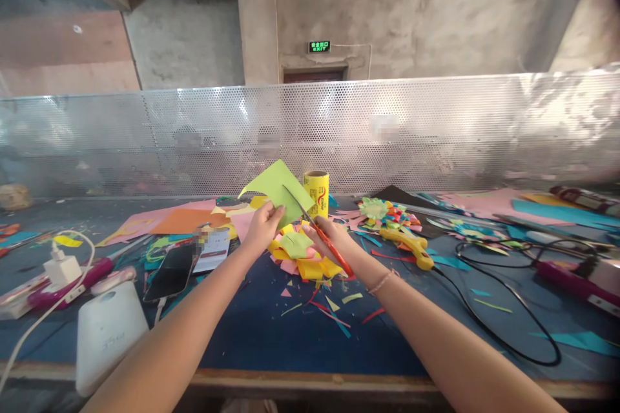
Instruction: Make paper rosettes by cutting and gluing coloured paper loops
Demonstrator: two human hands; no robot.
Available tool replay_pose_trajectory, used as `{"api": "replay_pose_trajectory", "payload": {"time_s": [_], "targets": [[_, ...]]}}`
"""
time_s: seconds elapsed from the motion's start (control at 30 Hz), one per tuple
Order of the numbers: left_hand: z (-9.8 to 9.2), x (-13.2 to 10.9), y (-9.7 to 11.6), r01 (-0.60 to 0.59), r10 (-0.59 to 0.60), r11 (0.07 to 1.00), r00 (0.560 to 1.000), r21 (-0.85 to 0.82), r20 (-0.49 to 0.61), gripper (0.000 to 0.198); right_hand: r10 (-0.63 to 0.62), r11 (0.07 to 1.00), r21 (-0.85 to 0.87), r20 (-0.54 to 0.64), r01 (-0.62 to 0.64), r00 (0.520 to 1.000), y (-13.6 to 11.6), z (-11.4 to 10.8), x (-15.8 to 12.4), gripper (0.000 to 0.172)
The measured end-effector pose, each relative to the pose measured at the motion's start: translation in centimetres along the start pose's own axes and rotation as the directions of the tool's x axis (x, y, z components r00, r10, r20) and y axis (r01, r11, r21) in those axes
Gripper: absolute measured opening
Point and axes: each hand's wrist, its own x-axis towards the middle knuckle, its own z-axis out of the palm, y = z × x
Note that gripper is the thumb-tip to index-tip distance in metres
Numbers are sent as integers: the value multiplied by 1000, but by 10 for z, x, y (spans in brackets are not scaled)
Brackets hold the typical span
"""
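My left hand [262, 227] pinches the lower edge of a light green paper sheet [278, 190], raised above the table. My right hand [330, 239] is closed round the red handles of the scissors [333, 249]. The scissors' dark blade lies across the right part of the green sheet. Just beneath both hands sits a yellow, pink and green paper piece [310, 264] made of looped strips, partly hidden by my right hand. Behind the sheet and the scissors stands a yellow cylinder [316, 190].
Left are a phone [170, 272], a white device [111, 335] and a power strip [92, 279] with cables. A yellow glue gun [409, 245] with a looping black cord lies right, among paper scraps. A perforated metal panel [310, 129] runs along the back.
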Motion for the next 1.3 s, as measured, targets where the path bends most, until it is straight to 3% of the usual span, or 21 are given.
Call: {"api": "replay_pose_trajectory", "payload": {"time_s": [0.2, 0.43, 0.7, 0.9, 1.17, 1.3], "targets": [[-2, 0, 4, 6, -6, 997, 1000, -76, -10, 25, 13, 997, -73, -12, -13, 1000, 0, -1, 3, 34], [-12, 6, 5, -35, 40, 999, 981, 33, -191, 41, -5, 997, -72, 19, 7, 1000, 2, 2, 1, 37], [-3, -1, 10, -52, 65, 991, 993, 125, -102, 41, 1, 1000, 25, 19, -1, 1000, -4, 0, -2, 36], [-6, 0, 9, -80, 109, 980, 982, 184, -152, 42, 32, 999, -31, 28, -31, 999, -2, 1, 2, 38], [-5, 2, 13, 89, -89, 996, 991, 2, -102, 40, 41, 997, -70, 4, -41, 999, -2, 2, 3, 37], [-6, 2, 12, 63, -53, 995, 991, 82, -122, 42, 33, 998, -44, 16, -33, 999, -2, 3, 0, 37]]}}
